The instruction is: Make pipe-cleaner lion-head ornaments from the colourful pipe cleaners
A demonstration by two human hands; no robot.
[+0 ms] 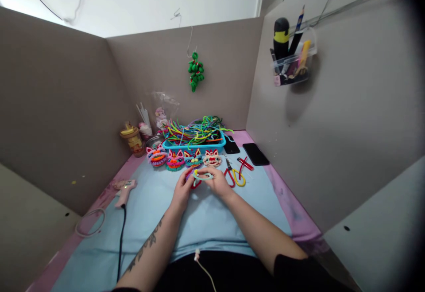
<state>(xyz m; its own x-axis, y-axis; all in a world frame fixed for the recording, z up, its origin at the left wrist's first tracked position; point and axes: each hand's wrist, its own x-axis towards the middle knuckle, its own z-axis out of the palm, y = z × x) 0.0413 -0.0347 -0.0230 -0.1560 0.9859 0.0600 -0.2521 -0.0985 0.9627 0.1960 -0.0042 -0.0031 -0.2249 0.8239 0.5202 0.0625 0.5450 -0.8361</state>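
Both my hands meet over the middle of the light blue mat point(206, 221). My left hand point(183, 190) and my right hand point(217, 181) are closed on a small pipe-cleaner piece point(201, 177), pale green and yellow with purple and red parts below. Just behind them lies a row of several finished fuzzy animal faces point(184, 158). A blue tray point(195, 143) full of coloured pipe cleaners stands further back.
Red and yellow scissors point(234, 174) and a red tool point(245, 163) lie right of my hands. Two dark phones point(255, 153) rest by the right wall. A pink glue gun point(122, 191) with a black cord sits left. Grey partitions enclose the desk; a green ornament point(195, 72) hangs behind.
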